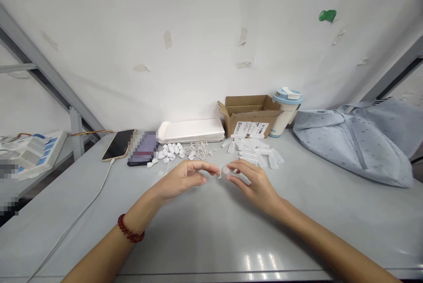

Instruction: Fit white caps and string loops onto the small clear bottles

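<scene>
My right hand pinches a small translucent plastic bottle between thumb and fingers, just above the grey table. A pale loop or strip curls at the bottle's left end. My left hand reaches in from the left with thumb and index finger apart; its fingertips are at that loop, and I cannot tell whether they touch it. Behind the right hand lies a pile of translucent plastic bottles. Beyond the left hand are several white caps and a tangle of pale cords or rings.
A stack of white envelopes, an open cardboard box and a blue-lidded cup stand along the wall. Grey-blue fabric lies right. At left are a phone, its white cable and a purple packet.
</scene>
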Available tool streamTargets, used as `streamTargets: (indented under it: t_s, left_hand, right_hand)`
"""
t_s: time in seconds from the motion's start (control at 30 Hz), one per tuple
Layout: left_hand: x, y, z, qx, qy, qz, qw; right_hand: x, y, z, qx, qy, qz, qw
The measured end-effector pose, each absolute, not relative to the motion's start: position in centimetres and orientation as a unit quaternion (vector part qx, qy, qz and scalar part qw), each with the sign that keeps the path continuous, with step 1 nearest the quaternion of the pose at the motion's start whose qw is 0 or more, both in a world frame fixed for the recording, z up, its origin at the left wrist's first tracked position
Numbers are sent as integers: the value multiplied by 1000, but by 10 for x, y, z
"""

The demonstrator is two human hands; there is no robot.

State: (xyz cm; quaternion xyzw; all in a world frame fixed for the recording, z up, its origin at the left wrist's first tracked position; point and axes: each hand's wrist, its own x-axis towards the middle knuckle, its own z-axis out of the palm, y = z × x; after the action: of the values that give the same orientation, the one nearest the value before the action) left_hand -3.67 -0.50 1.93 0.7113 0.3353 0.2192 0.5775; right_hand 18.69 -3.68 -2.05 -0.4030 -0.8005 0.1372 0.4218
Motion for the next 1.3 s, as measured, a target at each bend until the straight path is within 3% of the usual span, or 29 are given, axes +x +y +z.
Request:
streamTargets:
  t_s: [0.37, 1.03, 1.2, 1.3]
  left_hand:
    - [-23, -10, 12, 734, 404, 265, 477]
    - [-11, -19, 9, 774, 416, 253, 405]
    - [-10, -19, 10, 775, 413, 261, 402]
    - [-11, -19, 9, 775, 412, 264, 400]
  right_hand:
    - [179, -42, -18, -444, -729, 291, 432]
    - [174, -49, -21, -391, -786, 174, 447]
    - [174, -50, -20, -385, -780, 189, 456]
    - [173, -50, -17, -404, -751, 261, 452]
